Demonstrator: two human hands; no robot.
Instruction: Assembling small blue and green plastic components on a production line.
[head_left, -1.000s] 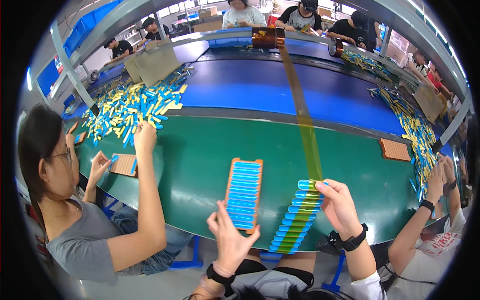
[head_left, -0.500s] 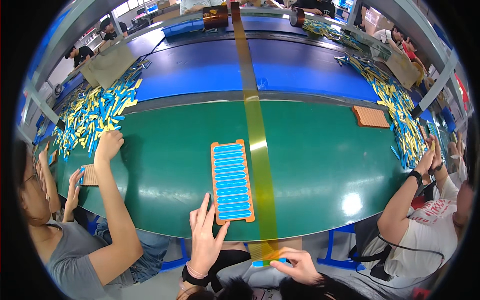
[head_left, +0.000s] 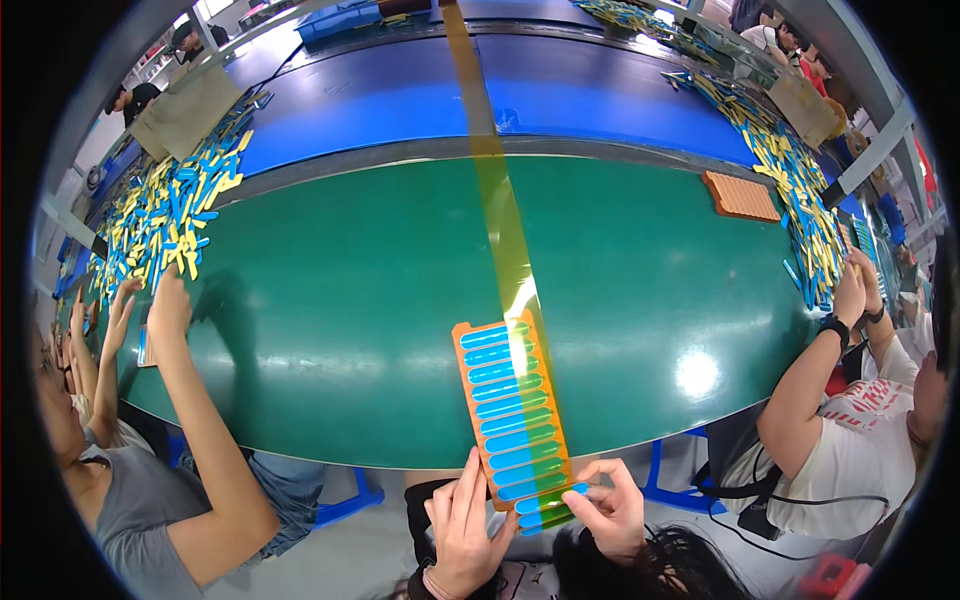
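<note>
Orange tray [head_left: 507, 410] carries eleven blue sticks [head_left: 505, 390], both hands touching.

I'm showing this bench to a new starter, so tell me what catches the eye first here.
First, the long translucent yellow tape strip running down the green table onto the orange rectangular tray of blue oblong pieces at the near edge. The left hand steadies that tray's lower end while the right hand pinches the tape's end beside it. Heaps of loose blue and yellow sticks lie far left.
</note>
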